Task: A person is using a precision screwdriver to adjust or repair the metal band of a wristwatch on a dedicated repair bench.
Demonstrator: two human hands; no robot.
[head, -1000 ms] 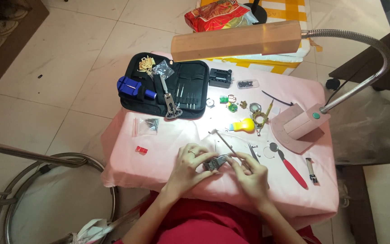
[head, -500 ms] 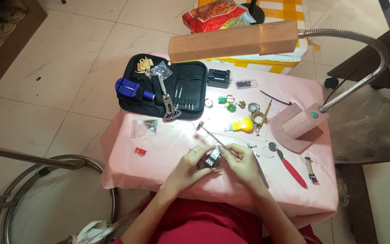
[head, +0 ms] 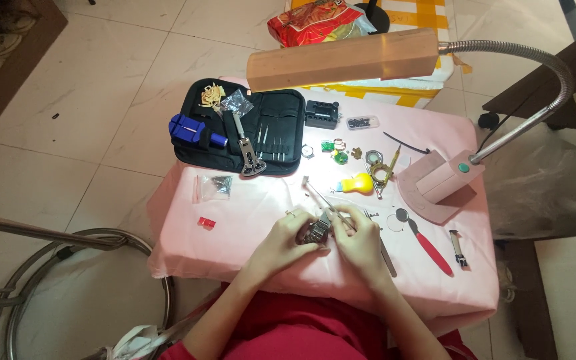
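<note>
Over the near middle of the pink-covered table (head: 248,200), my left hand (head: 287,237) and my right hand (head: 360,240) meet around a small metal wristwatch (head: 317,230). The left hand's fingers grip the watch from the left. In my right hand is a thin metal tool (head: 318,193), its shaft slanting up and left away from the watch. Whether the tool's tip touches the watch is hidden by my fingers.
A black tool case (head: 261,133) lies open at the back left with a blue tool (head: 195,132) on it. A pink gooseneck lamp (head: 438,183) stands at the right. A yellow bulb-shaped blower (head: 358,183), small parts, a red-handled tool (head: 429,245) and a red piece (head: 206,223) lie around.
Both hands have stayed together on the watch. The thin tool's free end has swung from pointing right of the hands to slanting up and left.
</note>
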